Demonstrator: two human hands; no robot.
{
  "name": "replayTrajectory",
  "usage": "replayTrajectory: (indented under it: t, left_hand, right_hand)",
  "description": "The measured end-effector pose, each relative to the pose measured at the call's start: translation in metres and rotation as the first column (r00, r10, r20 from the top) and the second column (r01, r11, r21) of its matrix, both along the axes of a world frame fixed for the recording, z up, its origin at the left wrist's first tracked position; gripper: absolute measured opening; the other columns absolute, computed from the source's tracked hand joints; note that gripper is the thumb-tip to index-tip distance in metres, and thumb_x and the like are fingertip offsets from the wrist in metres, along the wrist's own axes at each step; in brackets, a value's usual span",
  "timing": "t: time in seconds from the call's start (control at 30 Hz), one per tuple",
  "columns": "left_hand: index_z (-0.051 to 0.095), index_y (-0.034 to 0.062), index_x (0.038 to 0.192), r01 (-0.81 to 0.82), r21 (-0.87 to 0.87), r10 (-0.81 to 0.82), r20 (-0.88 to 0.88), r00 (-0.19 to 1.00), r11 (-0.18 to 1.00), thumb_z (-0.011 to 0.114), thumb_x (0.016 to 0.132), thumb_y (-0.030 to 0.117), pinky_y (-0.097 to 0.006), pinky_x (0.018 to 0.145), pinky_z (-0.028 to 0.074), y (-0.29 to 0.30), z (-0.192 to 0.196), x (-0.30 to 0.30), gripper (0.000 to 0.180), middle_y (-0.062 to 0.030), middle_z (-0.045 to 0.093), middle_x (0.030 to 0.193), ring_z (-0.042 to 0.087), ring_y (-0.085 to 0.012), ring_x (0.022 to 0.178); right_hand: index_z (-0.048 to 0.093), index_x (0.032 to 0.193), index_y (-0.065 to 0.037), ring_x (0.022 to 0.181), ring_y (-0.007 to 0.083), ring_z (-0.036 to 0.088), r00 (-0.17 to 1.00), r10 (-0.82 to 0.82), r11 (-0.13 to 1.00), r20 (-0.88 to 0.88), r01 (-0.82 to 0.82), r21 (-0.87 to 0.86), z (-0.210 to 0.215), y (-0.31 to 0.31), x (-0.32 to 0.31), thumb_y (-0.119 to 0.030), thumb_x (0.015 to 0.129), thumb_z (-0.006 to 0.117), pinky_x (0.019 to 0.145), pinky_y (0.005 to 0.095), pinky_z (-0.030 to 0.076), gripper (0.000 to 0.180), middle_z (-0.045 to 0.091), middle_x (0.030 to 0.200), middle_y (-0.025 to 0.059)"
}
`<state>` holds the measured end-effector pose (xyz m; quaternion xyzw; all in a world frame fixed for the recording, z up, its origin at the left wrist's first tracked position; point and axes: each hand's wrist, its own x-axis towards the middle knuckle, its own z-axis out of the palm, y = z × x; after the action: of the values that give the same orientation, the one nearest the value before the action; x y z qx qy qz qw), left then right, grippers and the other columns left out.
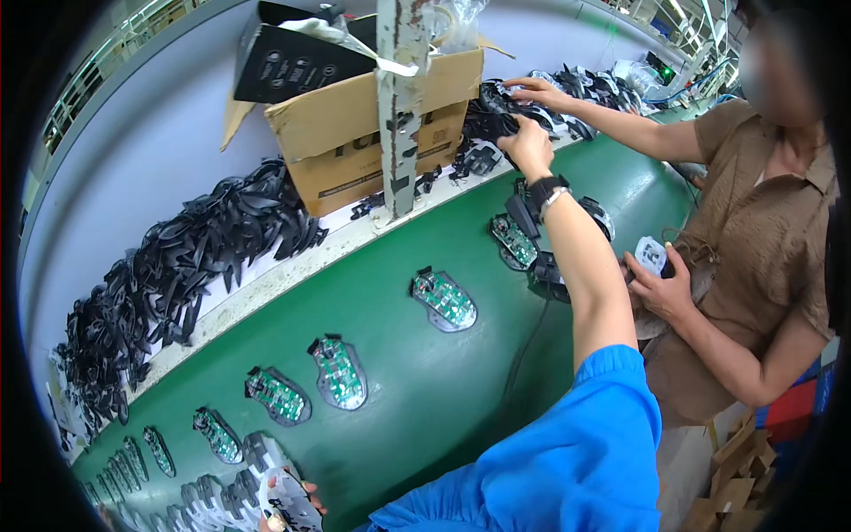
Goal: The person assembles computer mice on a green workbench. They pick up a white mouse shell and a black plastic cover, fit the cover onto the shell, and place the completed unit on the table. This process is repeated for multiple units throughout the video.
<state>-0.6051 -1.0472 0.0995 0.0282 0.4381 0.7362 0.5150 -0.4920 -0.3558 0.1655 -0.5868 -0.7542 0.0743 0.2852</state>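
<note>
My right arm, in a blue sleeve with a dark-strapped watch (551, 193), stretches across the green bench. At its end my right hand (532, 146) is over a heap of black plastic parts (496, 111), thumb and fingers apart, with nothing visibly gripped. Low in the view my left hand (314, 498) is closed around a white mouse shell (288, 502), which hides most of the palm. Beside that shell, a row of grey-and-white mouse shells (208, 496) runs to the left. Mouse bases with green circuit boards (339, 372) lie spaced along the bench (399, 381).
A co-worker in a brown shirt (745, 204) stands at right, one hand (541, 92) on the heap, the other holding a white part (650, 255). A metal post (399, 115) rises before an open cardboard box (332, 146). Black curved parts (213, 230) pile up along the left ledge.
</note>
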Motion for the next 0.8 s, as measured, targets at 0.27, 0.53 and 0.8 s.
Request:
replayTrajectory:
  t: [0.27, 0.53, 0.8]
  left_hand:
    - [0.031, 0.0149, 0.146, 0.002, -0.066, 0.000, 0.024, 1.000, 0.998, 0.074, 0.074, 0.035, -0.048, 0.085, 0.051, 0.064, 0.013, 0.010, 0.086, -0.0234, 0.054, 0.122, 0.061, -0.0326, 0.096]
    - [0.032, 0.0080, 0.145, 0.009, -0.055, -0.008, 0.023, 1.000, 0.998, 0.076, 0.074, 0.033, -0.040, 0.086, 0.050, 0.083, 0.031, 0.020, 0.087, -0.0206, 0.055, 0.123, 0.060, -0.0278, 0.099]
    - [0.035, 0.0016, 0.142, 0.025, -0.026, -0.024, 0.040, 0.999, 0.999, 0.075, 0.070, 0.030, -0.034, 0.086, 0.049, 0.075, 0.041, 0.016, 0.087, -0.0218, 0.056, 0.122, 0.061, -0.0266, 0.098]
  right_hand:
    - [0.063, 0.124, -0.023, 0.111, 0.0330, 0.062, 0.968, 0.100, 0.985, -0.228, -0.128, -0.113, -0.024, 0.083, -0.080, -0.025, 0.062, 0.081, 0.093, 0.0439, 0.050, 0.064, 0.065, 0.117, 0.0155]
    - [0.028, 0.147, -0.004, 0.121, 0.0405, 0.052, 0.824, 0.410, 0.885, 0.392, -0.463, 0.047, -0.063, 0.155, -0.109, -0.036, 0.081, 0.069, 0.100, 0.0541, 0.040, 0.085, 0.052, 0.130, 0.0293]
    - [0.066, 0.088, -0.004, 0.082, 0.0325, 0.068, 0.658, 0.335, 0.891, 0.675, -0.455, 0.001, -0.001, -0.100, -0.009, -0.013, 0.077, 0.067, 0.068, 0.0438, 0.056, 0.015, 0.067, 0.083, 0.0202]
